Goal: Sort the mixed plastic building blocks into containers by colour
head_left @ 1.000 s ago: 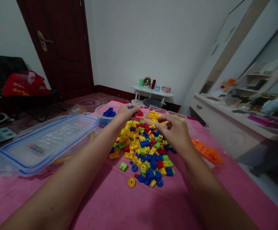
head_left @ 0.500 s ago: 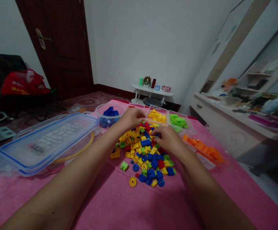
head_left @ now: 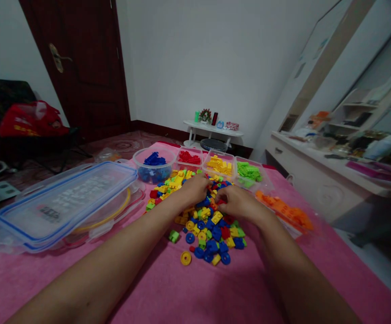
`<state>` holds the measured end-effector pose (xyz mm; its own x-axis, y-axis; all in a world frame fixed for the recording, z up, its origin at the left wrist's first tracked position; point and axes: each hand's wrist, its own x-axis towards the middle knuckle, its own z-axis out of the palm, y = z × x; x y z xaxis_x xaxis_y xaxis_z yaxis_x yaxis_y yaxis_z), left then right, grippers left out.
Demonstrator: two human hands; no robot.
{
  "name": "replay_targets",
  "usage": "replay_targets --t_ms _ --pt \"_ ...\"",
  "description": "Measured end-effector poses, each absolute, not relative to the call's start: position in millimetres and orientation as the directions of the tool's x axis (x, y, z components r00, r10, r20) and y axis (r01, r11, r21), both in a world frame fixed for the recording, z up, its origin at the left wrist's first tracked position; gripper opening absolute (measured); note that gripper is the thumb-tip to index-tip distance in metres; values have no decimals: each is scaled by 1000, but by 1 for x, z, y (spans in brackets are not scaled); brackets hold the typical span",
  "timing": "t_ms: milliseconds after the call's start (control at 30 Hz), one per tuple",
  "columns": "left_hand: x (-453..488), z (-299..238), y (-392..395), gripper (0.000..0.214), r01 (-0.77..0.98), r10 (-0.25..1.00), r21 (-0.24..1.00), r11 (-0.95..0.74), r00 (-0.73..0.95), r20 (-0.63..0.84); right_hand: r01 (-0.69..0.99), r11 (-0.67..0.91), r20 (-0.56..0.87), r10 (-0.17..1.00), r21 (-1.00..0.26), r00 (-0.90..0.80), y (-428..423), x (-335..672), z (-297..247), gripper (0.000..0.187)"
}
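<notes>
A mixed pile of toy building bricks (head_left: 217,219) in yellow, blue, green and red lies on the pink cloth, with small wheels among them. My left hand (head_left: 195,189) is over the upper middle of the pile, its fingers curled down among the bricks; their tips are hidden. To the right, my right hand (head_left: 237,201) reaches in with thumb and fingers bent towards each other, close to red and blue bricks. Whatever is between its fingertips is too small to make out. Behind the pile stand a round tub of blue bricks (head_left: 155,165) and boxes of red bricks (head_left: 189,157), yellow bricks (head_left: 219,164) and green bricks (head_left: 249,171).
Orange bricks (head_left: 286,209) fill a container at the right. Clear lids with blue rims (head_left: 67,198) are stacked at the left. A loose yellow wheel (head_left: 186,258) lies near me on the pink cloth (head_left: 188,297). A white side table (head_left: 212,128) stands by the wall.
My left hand has come back from the red brick box down into the pile, uncovering that box. My right hand stays over the pile, slightly lower.
</notes>
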<state>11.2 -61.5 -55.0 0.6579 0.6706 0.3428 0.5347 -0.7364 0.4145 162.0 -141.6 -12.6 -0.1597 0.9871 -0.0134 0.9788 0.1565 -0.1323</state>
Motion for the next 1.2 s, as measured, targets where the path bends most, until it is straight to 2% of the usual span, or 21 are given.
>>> replay_targets --t_ms 133,300,367,467,533,633,767,867,967,1033,1100,1133,1200 --pt "9 -47 -64 24 585 733 455 -671 617 288 986 146 -4 989 -77 -147 -148 174 2 7" --pt "7 -43 -64 21 620 744 421 -663 607 279 991 126 -171 977 -33 -130 -158 179 7 7" --pt "6 -42 -63 20 620 743 412 -667 595 308 991 130 -169 976 -41 -135 -158 178 6 8" --pt "5 -40 -58 20 585 744 462 -666 558 366 993 114 -53 992 -23 -115 -153 176 4 6" --pt "5 -38 -55 20 544 750 520 -659 526 401 996 89 74 993 -17 -88 -148 173 2 14" --pt "6 -35 -52 20 469 771 621 -628 485 413 991 103 235 969 -86 -80 -142 164 -2 23" --pt "4 -31 -52 31 383 817 764 -519 485 312 976 140 236 967 -164 -99 -140 153 -9 22" --pt "0 -28 -54 41 422 836 740 -523 421 351 979 118 220 972 -168 -80 -140 152 -12 18" --pt "-2 -26 -57 47 473 859 720 -508 344 380 976 99 323 946 -194 -32 -139 154 -10 17" --pt "-1 -24 -60 45 415 900 820 -394 358 251 961 134 444 896 -241 -14 -138 154 -9 18" --pt "3 -21 -64 37 263 907 952 -159 419 36 930 218 558 830 -295 -17 -138 151 -7 20" --pt "6 -20 -66 34 170 883 985 -8 463 -73 909 268 596 802 -319 -27 -138 149 -6 22" --pt "10 -18 -70 32 11 795 961 276 559 -235 859 357 628 777 -367 -55 -140 144 -4 27"
